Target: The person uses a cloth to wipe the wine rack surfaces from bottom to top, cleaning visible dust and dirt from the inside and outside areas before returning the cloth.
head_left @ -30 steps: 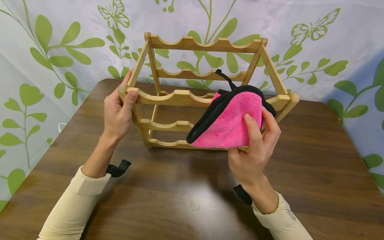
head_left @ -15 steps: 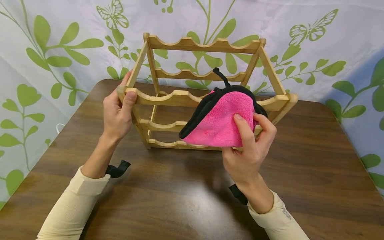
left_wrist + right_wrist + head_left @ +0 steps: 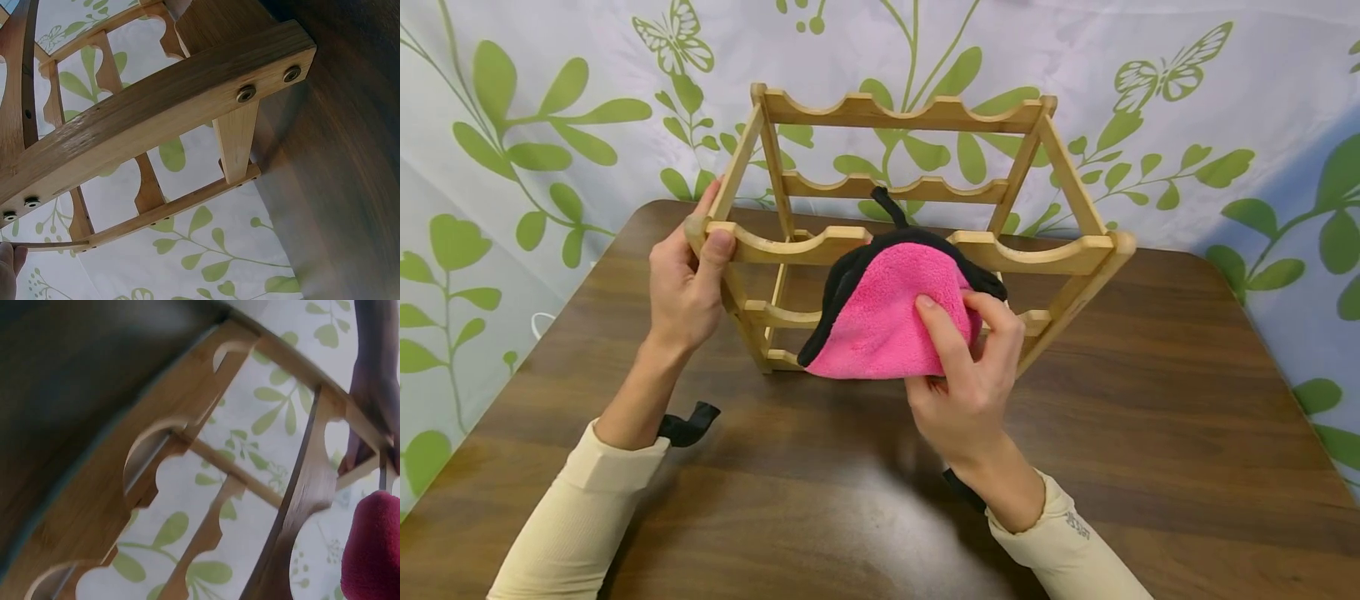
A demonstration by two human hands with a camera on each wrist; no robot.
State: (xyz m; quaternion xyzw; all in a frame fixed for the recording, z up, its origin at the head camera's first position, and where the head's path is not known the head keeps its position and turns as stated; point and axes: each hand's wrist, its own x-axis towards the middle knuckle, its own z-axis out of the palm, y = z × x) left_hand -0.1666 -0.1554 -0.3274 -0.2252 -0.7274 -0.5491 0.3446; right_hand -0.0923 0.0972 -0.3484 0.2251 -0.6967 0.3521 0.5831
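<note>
A wooden wine rack [image 3: 1045,255] with scalloped rails stands on the brown table, its front top rail facing me. At the rack's front left top corner my left hand [image 3: 683,287] grips the post, thumb over the rail end. My right hand [image 3: 967,375] holds a pink cloth [image 3: 891,321] with black edging and a black loop, against the middle of the front top rail. The cloth hides that part of the rail. In the left wrist view the rack's side post [image 3: 156,103] shows metal screws. The pink cloth [image 3: 373,550] is at the right edge of the right wrist view.
The dark wood table [image 3: 1150,400] extends around the rack. Behind it hangs a white curtain [image 3: 580,100] with green leaves and butterflies. Black straps [image 3: 688,425] hang from the wrists, and a thin white cord [image 3: 539,323] lies at the left table edge.
My right hand has moved the pink cloth leftward along the front top rail, from near its right end to the middle. My left hand keeps its grip on the corner.
</note>
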